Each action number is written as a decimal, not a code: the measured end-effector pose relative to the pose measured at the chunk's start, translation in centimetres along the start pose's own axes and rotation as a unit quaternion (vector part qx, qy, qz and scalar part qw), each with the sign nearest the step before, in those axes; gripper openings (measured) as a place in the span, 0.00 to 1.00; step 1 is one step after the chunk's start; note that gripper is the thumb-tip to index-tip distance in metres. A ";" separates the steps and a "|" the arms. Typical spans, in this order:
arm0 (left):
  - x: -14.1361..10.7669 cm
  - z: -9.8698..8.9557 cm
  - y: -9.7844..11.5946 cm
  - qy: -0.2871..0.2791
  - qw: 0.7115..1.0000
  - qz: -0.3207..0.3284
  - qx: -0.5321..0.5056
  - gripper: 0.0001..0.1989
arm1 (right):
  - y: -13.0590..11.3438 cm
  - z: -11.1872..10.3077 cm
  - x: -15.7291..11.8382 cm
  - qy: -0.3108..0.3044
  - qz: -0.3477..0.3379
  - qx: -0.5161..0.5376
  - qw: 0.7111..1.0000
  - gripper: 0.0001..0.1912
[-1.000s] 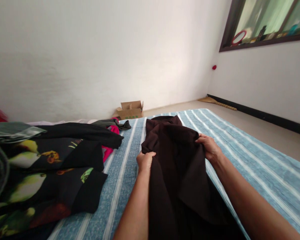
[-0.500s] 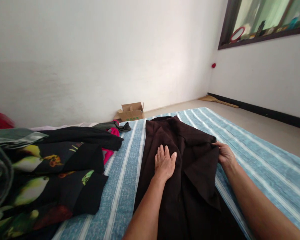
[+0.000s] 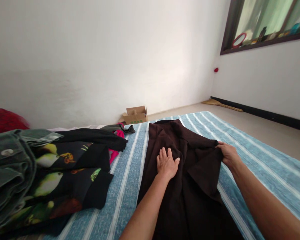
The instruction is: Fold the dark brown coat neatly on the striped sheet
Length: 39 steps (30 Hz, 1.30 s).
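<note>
A dark brown garment (image 3: 168,196) lies spread lengthwise on the bed, with a black edge at its far end; its exact kind is hard to make out. My left hand (image 3: 167,163) rests flat on the cloth near its middle, fingers stretched out. At the garment's right side, my right hand (image 3: 228,154) pinches a corner, lifting it slightly off the bed. Below that corner the fabric hangs in a loose, pointed fold.
Clothes with a fruit print (image 3: 72,186) and a grey-green denim garment (image 3: 8,176) are piled at left on the blue striped bedsheet (image 3: 126,180). Behind the bed are a cardboard box (image 3: 136,116), a broom (image 3: 222,104) and a red bundle (image 3: 6,120).
The view has shifted slightly, bringing more of the denim garment and red bundle into sight. Both hands keep nearly the same places on the brown garment.
</note>
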<state>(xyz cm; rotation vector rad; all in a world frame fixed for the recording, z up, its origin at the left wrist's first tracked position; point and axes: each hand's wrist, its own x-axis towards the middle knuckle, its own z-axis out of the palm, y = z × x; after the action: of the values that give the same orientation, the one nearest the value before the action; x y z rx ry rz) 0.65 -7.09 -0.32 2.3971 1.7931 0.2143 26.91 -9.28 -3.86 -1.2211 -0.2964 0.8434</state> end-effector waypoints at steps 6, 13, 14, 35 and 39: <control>3.6 -2.1 -0.3 0.080 0.996 0.035 -0.009 0.23 | -0.4 -0.6 -0.8 0.009 0.032 -0.019 0.999 0.17; 6.3 0.8 -0.9 0.002 0.999 0.050 -0.009 0.31 | -0.4 -0.7 -1.0 0.033 0.011 -0.090 0.995 0.19; 6.3 1.0 -0.9 0.003 0.999 0.050 -0.008 0.31 | -0.4 -0.7 -0.9 0.037 0.007 -0.101 0.994 0.19; 10.0 1.4 -1.1 0.029 0.997 0.058 0.038 0.25 | 0.7 -1.8 -0.3 0.041 -0.053 -0.207 0.976 0.25; 9.1 -0.1 -0.8 0.022 0.996 0.068 0.044 0.26 | 0.0 -1.5 -1.3 0.057 -0.109 -0.316 0.941 0.24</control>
<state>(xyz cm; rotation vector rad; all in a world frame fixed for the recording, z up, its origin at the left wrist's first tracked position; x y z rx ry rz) 2.43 1.91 -0.15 2.5981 1.6920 0.2098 26.96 -11.31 -4.06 -1.7883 -0.6285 0.4879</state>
